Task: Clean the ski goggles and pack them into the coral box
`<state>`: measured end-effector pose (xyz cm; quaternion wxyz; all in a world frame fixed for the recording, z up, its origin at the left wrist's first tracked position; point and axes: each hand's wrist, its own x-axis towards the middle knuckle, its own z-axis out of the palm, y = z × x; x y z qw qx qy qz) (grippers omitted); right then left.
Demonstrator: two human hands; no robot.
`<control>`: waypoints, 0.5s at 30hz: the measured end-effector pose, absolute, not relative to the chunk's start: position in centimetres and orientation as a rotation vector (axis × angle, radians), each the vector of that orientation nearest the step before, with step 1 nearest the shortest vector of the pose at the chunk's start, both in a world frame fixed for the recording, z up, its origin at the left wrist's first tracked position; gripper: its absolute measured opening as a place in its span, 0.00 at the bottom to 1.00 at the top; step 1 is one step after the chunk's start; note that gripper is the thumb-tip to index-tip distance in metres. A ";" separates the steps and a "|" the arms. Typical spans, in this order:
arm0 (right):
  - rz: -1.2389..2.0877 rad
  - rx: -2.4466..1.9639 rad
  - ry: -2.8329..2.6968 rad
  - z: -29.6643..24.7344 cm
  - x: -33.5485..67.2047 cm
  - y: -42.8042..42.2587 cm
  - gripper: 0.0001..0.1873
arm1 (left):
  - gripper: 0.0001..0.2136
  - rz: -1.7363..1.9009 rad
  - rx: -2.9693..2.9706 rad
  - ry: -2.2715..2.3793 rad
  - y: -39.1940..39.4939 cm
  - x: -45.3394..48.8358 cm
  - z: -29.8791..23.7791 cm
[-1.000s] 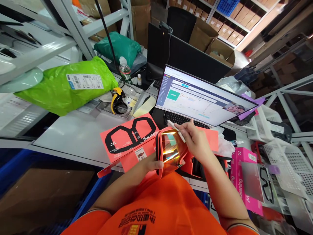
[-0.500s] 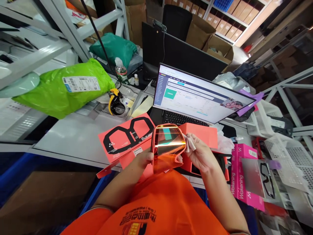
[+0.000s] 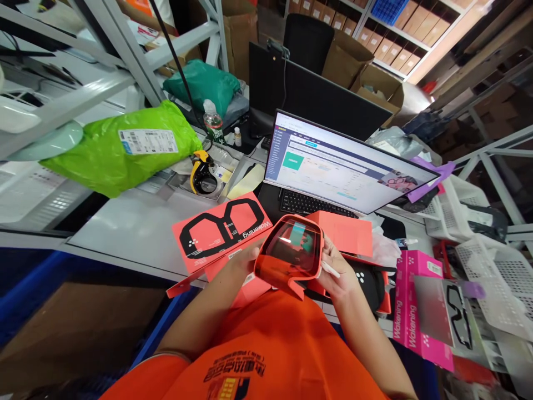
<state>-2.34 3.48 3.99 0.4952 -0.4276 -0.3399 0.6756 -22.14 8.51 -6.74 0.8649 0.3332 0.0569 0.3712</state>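
A pair of orange-red goggles (image 3: 291, 250) with a shiny, reflective lens is held up in front of my orange shirt, tilted toward me. My left hand (image 3: 249, 260) is closed on its left edge, with the thumb at the rim and the other fingers mostly hidden. At the opposite edge, my right hand (image 3: 339, 273) grips the frame, with a folded white cloth (image 3: 331, 269) between its fingers. Behind my left hand lies a coral box (image 3: 222, 228) printed with a black goggle outline. An open coral box (image 3: 343, 230) sits beyond my right hand, and a black case (image 3: 370, 286) lies by it.
A lit monitor (image 3: 345, 166) and keyboard (image 3: 316, 204) stand behind the goggles. On the left are a green parcel (image 3: 125, 150), a tape dispenser (image 3: 204, 175) and a bottle (image 3: 214, 122). Pink boxes (image 3: 410, 300) and white baskets (image 3: 495, 272) line the right side.
The goggles have turned and tipped, so the lens now looks darker red and the bright glare is gone. My right hand has shifted slightly down along their edge. The camera view has moved a little.
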 end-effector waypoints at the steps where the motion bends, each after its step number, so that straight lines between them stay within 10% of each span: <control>1: 1.610 -1.039 -0.832 4.0 -2.3 3.5 0.26 | 0.34 0.812 0.708 0.147 8.5 -22.0 -6.7; 10: 1.486 -0.983 -0.532 4.3 -2.4 3.8 0.22 | 0.63 1.136 1.206 0.843 4.8 -19.6 -3.0; 15: 1.493 -0.970 -0.530 4.4 -2.1 2.9 0.17 | 0.50 1.221 1.181 1.056 3.9 -17.3 -1.7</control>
